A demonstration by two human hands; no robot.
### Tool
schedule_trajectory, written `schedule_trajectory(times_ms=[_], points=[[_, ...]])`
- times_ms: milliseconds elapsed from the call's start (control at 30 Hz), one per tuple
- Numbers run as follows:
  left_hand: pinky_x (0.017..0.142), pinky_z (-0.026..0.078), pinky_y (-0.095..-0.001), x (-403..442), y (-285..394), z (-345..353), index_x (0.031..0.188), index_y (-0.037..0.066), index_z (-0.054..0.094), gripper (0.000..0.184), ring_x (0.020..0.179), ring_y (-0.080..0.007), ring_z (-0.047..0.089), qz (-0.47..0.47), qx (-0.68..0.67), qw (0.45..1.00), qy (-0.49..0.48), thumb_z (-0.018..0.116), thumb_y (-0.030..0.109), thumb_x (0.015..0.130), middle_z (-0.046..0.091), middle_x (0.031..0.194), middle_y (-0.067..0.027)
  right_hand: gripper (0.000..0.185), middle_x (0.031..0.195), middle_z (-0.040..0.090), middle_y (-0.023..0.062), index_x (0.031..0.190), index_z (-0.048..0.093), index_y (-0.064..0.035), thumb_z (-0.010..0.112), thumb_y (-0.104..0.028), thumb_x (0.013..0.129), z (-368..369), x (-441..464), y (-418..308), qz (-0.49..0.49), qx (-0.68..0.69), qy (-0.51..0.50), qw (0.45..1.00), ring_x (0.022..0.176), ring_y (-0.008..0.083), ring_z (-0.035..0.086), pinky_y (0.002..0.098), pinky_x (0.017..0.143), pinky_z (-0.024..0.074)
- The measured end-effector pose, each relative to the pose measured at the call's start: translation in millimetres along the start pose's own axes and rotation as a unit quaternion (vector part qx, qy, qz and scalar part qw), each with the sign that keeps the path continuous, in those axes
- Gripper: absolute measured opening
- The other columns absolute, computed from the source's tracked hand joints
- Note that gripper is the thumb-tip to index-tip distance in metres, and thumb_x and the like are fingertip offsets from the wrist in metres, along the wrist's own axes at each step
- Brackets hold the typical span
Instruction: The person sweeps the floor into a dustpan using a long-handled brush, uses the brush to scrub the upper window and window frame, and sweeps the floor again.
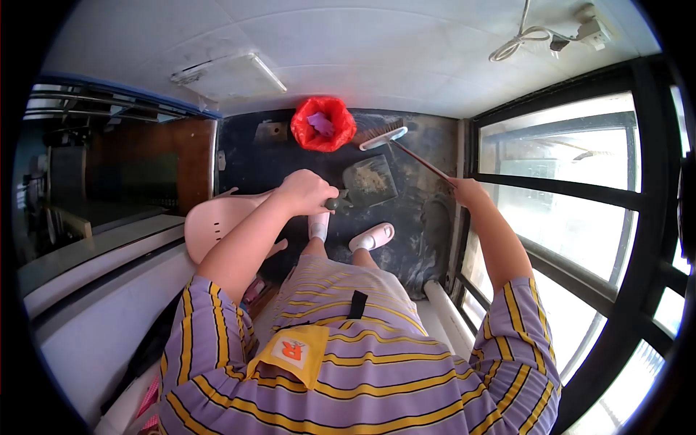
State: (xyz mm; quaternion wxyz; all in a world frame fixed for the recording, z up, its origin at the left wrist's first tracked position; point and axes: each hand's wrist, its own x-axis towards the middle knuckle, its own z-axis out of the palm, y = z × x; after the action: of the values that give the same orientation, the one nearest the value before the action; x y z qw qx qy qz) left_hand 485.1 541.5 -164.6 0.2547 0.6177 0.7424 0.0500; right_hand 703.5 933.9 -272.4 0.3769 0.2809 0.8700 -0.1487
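Observation:
My left hand [307, 191] is closed around the dark handle of a dustpan [383, 194], with its fingers wrapped over the grip. The grey pan lies low over the floor, with pale dust or dirt showing on it. In my right hand [471, 193] is the upper part of a broom's thin reddish-brown stick. The broom [424, 162] slants away to the upper left. Its white head with brown bristles rests by the wall, beyond the dustpan.
A bin with a red liner [304, 136] stands against the wall, with something purple inside. A pink chair [206, 230] is at my left. Windows with black frames [558, 187] run along my right. My feet in pink slippers [374, 236] stand on the dark, stained floor [272, 156].

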Motion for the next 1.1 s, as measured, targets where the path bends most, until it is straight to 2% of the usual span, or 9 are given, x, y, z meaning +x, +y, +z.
schedule_trajectory(times_ms=[167, 333, 433, 500, 600, 700, 833, 1000, 1100], points=[[0.063, 0.053, -0.043, 6.1, -1.4, 7.5, 0.075, 0.013, 0.062, 0.019, 0.072, -0.0298, 0.068, 0.015, 0.002, 1.0, -0.01, 0.075, 0.025, 0.068, 0.067, 0.07, -0.0079, 0.045, 0.115, 0.068, 0.0167, 0.137, 0.056, -0.035, 0.058, -0.022, 0.093, -22.1, -32.5, 38.0, 0.005, 0.018, -0.005, 1.0, 0.109, 0.0342, 0.064, 0.0443, 0.093, 0.0509], [0.063, 0.053, -0.0436, 23.2, 1.1, 5.2, 0.076, 0.012, 0.062, 0.025, 0.072, -0.0303, 0.068, 0.012, 0.011, 1.0, -0.026, 0.077, 0.031, 0.07, 0.067, 0.07, -0.0087, 0.044, 0.1, 0.07, 0.0122, 0.14, 0.053, -0.0304, 0.056, -0.028, 0.097, -62.5, -72.4, 39.7, 0.032, 0.113, -0.06, 0.991, 0.074, 0.0246, 0.067, 0.0353, 0.057, 0.0569], [0.063, 0.053, -0.0438, 31.8, 2.1, 0.9, 0.076, 0.012, 0.063, 0.028, 0.073, -0.0307, 0.068, 0.004, 0.001, 1.0, -0.028, 0.078, 0.034, 0.07, 0.067, 0.07, -0.0089, 0.044, 0.101, 0.07, 0.0141, 0.14, 0.053, -0.0309, 0.056, -0.029, 0.096, -49.0, -53.8, 24.8, 0.037, 0.173, -0.056, 0.983, 0.078, 0.0272, 0.068, 0.0381, 0.062, 0.0576], [0.064, 0.053, -0.044, 37.2, 3.0, -2.1, 0.076, 0.012, 0.063, 0.028, 0.073, -0.0309, 0.068, -0.006, 0.013, 0.999, -0.035, 0.078, 0.036, 0.07, 0.067, 0.07, -0.0088, 0.047, 0.115, 0.068, 0.0171, 0.141, 0.051, -0.0339, 0.053, -0.026, 0.095, -6.7, -8.4, 25.0, -0.016, 0.125, 0.001, 0.992, 0.101, 0.0351, 0.067, 0.0443, 0.088, 0.0546], [0.065, 0.053, -0.0445, 45.1, 5.2, -1.6, 0.077, 0.013, 0.065, 0.028, 0.074, -0.0313, 0.068, -0.008, 0.016, 0.999, -0.036, 0.078, 0.037, 0.071, 0.067, 0.069, -0.0088, 0.048, 0.123, 0.064, 0.0182, 0.143, 0.049, -0.0332, 0.046, -0.025, 0.095, 15.2, 11.1, 0.1, 0.004, 0.059, -0.008, 0.998, 0.115, 0.0361, 0.061, 0.0458, 0.099, 0.0485], [0.066, 0.053, -0.045, 47.5, 4.7, 2.6, 0.078, 0.013, 0.066, 0.027, 0.074, -0.0316, 0.068, -0.006, 0.014, 0.999, -0.036, 0.078, 0.037, 0.072, 0.067, 0.07, -0.0089, 0.049, 0.125, 0.064, 0.0167, 0.143, 0.048, -0.0334, 0.043, -0.024, 0.095, 42.4, 4.7, -2.0, 0.007, 0.039, -0.017, 0.999, 0.116, 0.0348, 0.062, 0.0464, 0.098, 0.0494], [0.067, 0.053, -0.0454, 45.7, 3.4, -6.3, 0.08, 0.013, 0.067, 0.026, 0.076, -0.0316, 0.068, -0.026, 0.01, 0.998, -0.064, 0.078, 0.036, 0.072, 0.067, 0.072, -0.0089, 0.043, 0.112, 0.067, 0.0203, 0.137, 0.056, -0.0286, 0.055, -0.026, 0.094, 33.8, -28.4, 23.4, 0.015, 0.141, -0.004, 0.99, 0.105, 0.0397, 0.064, 0.0463, 0.092, 0.0506], [0.067, 0.053, -0.0456, 52.8, 1.9, -3.9, 0.081, 0.014, 0.067, 0.028, 0.077, -0.0312, 0.068, -0.013, 0.007, 0.999, -0.042, 0.078, 0.038, 0.072, 0.067, 0.072, -0.0088, 0.041, 0.111, 0.067, 0.0207, 0.136, 0.057, -0.0286, 0.054, -0.023, 0.095, -11.7, -80.3, 33.4, -0.056, 0.095, 0.023, 0.994, 0.102, 0.0396, 0.064, 0.0475, 0.09, 0.0508], [0.067, 0.053, -0.0455, 58.0, 1.3, -7.8, 0.081, 0.014, 0.068, 0.028, 0.077, -0.0311, 0.068, -0.02, 0.006, 0.999, -0.047, 0.078, 0.039, 0.072, 0.067, 0.072, -0.0087, 0.04, 0.11, 0.068, 0.0195, 0.135, 0.058, -0.0315, 0.053, -0.026, 0.096, -10.3, -63.5, 20.4, -0.06, 0.07, 0.042, 0.995, 0.102, 0.0388, 0.065, 0.0476, 0.09, 0.051]])
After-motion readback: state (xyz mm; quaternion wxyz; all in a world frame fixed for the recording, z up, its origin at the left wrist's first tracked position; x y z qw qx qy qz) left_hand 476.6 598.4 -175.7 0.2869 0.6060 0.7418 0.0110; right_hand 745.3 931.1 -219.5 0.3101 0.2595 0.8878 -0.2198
